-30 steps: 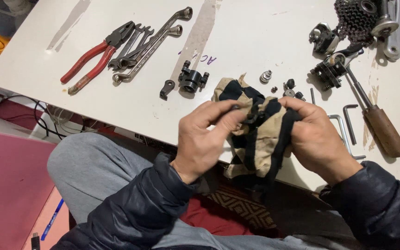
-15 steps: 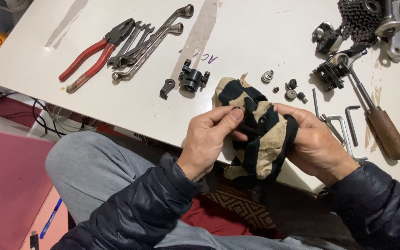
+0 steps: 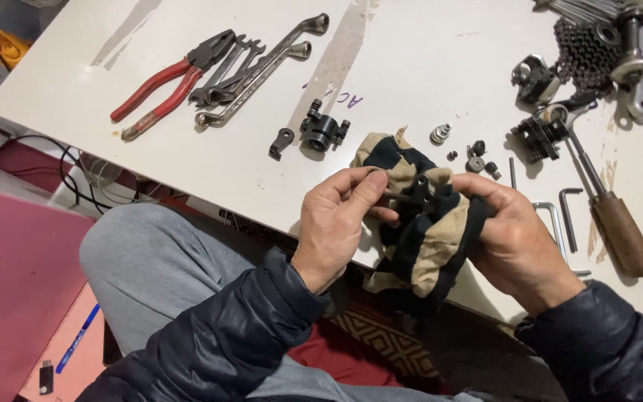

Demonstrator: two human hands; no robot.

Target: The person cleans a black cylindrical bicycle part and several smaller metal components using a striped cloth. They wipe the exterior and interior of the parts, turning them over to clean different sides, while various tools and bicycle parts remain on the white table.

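At lower centre, left hand [image 3: 336, 223] pinches a small dark metal part [image 3: 409, 195] against the rag [image 3: 418, 238] — right hand [image 3: 515, 238] clasps the rag; wiping underway, loose parts [image 3: 478, 152] on desk [image 3: 411, 67] untouched.

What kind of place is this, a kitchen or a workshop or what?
Likely a small bike repair bench: red pliers and wrenches lie on the white table, with a sprocket cluster and small black parts.

You wear a dark navy puffer jacket with quilted sleeves, and grey trousers; your left hand [image 3: 336, 223] and right hand [image 3: 519, 242] are bare.
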